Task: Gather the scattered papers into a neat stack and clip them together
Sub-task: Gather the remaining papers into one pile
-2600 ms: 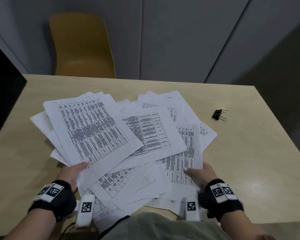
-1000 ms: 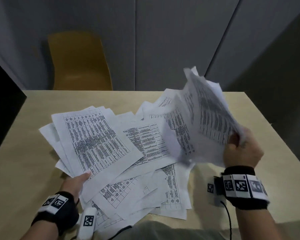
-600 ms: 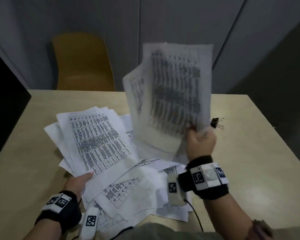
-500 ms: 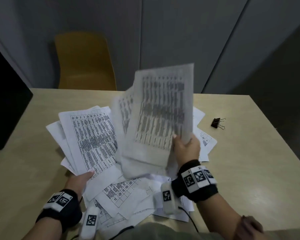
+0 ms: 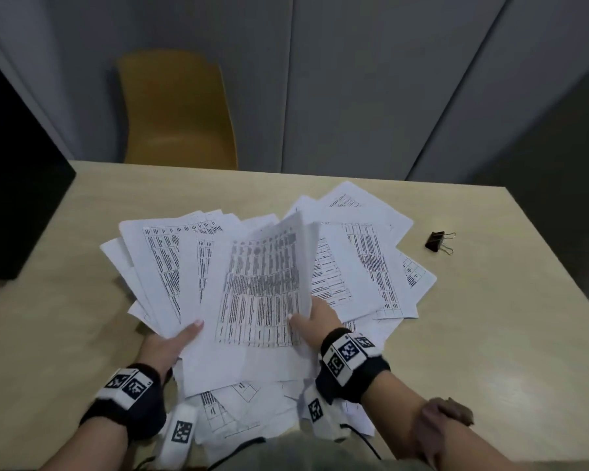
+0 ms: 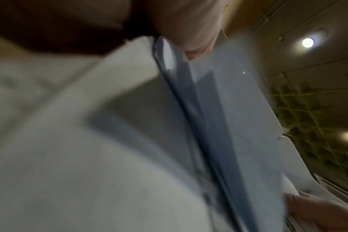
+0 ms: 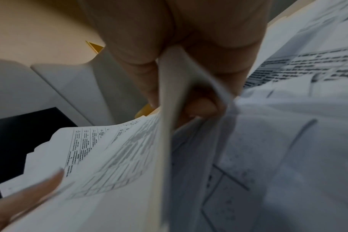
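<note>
Printed white papers (image 5: 361,266) lie fanned across the tan table (image 5: 490,351). My right hand (image 5: 315,321) pinches the near right edge of a bundle of sheets (image 5: 259,294), which lies slanted over the left part of the pile. In the right wrist view its thumb (image 7: 141,70) and fingers clamp that bundle's edge (image 7: 167,109). My left hand (image 5: 170,341) holds the near edge of the left sheets (image 5: 160,266), thumb on top. The left wrist view is blurred, full of paper (image 6: 228,125). A black binder clip (image 5: 439,242) lies apart at the right.
A yellow chair (image 5: 174,110) stands behind the table's far edge. A black object (image 5: 17,198) occupies the table's left side. Grey wall panels (image 5: 371,79) rise behind. Bare tabletop shows to the right, around the clip.
My right hand lifted a bundle of sheets off the right side, swung it leftward and lowered it over the left pile. The left hand stayed at the pile's near edge.
</note>
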The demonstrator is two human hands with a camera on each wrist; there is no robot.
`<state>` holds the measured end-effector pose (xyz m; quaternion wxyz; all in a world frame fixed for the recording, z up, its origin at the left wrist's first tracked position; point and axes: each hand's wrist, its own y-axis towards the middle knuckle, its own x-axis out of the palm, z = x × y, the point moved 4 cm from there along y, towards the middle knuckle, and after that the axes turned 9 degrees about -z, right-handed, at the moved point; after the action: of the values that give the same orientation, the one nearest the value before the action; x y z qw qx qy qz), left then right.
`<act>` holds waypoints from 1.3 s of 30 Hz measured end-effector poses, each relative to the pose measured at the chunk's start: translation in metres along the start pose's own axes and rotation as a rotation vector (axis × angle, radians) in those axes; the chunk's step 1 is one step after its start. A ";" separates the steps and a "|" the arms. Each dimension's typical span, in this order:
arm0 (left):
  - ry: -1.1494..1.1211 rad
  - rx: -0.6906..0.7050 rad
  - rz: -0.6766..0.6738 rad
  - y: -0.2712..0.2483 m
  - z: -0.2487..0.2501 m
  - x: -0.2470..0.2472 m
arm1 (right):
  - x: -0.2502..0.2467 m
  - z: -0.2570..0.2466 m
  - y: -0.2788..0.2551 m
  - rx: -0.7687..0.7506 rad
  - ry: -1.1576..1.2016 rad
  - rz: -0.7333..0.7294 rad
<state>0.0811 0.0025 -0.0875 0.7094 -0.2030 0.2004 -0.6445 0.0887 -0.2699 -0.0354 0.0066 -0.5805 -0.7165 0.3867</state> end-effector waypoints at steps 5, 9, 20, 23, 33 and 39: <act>-0.031 -0.048 0.019 0.005 -0.008 -0.005 | -0.007 0.009 0.001 -0.030 0.015 -0.034; -0.152 -0.093 0.061 0.010 -0.013 -0.010 | -0.059 0.033 -0.004 -0.004 0.163 0.341; -0.332 -0.126 0.055 0.008 -0.011 -0.015 | -0.128 0.096 -0.011 0.426 -0.030 0.562; -0.307 -0.113 0.052 0.009 -0.010 -0.014 | -0.123 0.097 -0.008 0.392 0.091 0.563; -0.292 -0.152 0.065 0.011 -0.013 -0.016 | -0.086 0.102 -0.035 0.286 0.040 0.233; -0.297 -0.151 0.065 0.013 -0.013 -0.016 | -0.092 0.108 -0.051 0.275 0.032 0.375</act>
<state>0.0828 0.0194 -0.1051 0.7344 -0.3424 0.1476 -0.5671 0.0270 -0.4075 -0.0416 0.0252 -0.7034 -0.5363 0.4659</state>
